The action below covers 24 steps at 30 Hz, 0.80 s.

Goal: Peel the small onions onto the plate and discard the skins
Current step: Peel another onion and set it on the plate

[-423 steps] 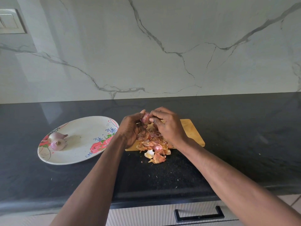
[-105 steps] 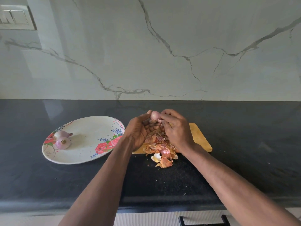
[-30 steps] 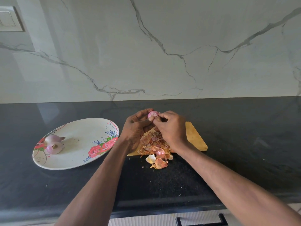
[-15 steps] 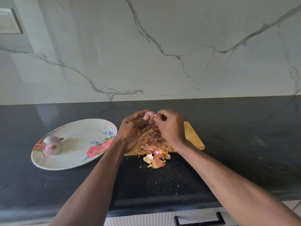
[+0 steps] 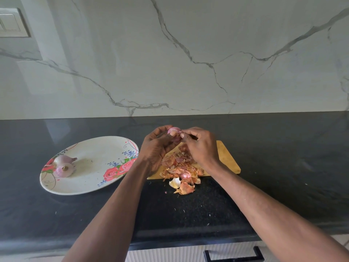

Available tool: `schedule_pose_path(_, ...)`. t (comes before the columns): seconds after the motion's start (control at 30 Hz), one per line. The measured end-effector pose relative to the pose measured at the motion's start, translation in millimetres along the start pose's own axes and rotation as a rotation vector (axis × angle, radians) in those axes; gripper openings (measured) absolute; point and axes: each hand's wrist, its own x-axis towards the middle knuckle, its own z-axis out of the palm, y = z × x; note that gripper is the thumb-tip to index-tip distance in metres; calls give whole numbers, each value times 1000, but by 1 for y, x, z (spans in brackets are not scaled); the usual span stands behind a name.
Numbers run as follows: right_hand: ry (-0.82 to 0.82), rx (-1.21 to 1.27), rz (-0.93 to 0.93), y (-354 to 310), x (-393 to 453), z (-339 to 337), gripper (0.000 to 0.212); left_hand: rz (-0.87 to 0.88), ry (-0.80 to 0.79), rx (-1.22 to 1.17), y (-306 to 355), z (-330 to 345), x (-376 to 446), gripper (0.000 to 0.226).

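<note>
A small pink onion (image 5: 174, 131) is held above the wooden cutting board (image 5: 225, 157). My left hand (image 5: 156, 148) grips it from the left with curled fingers. My right hand (image 5: 200, 146) pinches at the onion's skin from the right. Below both hands lies a heap of orange-brown onion skins (image 5: 179, 171), spilling off the board's front edge onto the counter. Two peeled onions (image 5: 63, 165) rest at the left end of the white floral plate (image 5: 90, 178).
The black stone counter (image 5: 283, 167) runs the full width, with small skin flecks near its front edge. A marble backsplash (image 5: 188, 53) rises behind it. A wall switch (image 5: 11, 23) sits at the upper left, and a drawer handle (image 5: 234, 256) shows below the counter.
Both hands stay on the onion above the board, working its skin with only slight finger shifts. The plate, its onions and the skin pile are unchanged.
</note>
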Motion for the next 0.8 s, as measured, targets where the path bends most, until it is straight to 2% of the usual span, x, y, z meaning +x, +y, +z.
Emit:
schedule_pose_path(0.13,36,-47,-64,0,-1,2,12,3,2,44,-2,4,-2,39)
schedule_pose_path(0.37,58,-167,-123,1,-3,8,19,-20,-28,42,-2,3,-1,40)
schedule_pose_path(0.53,69,-40,11,0,-2,7,22,-52,-40,19,-2,1,-1,41)
schedule_pose_path(0.63,80,29,131,-3,-2,3,16,-67,-10,-20,-1,1,0,36)
schedule_pose_path(0.8,120,111,278,1,4,-4,20,-66,37,-153,3,-3,2,21)
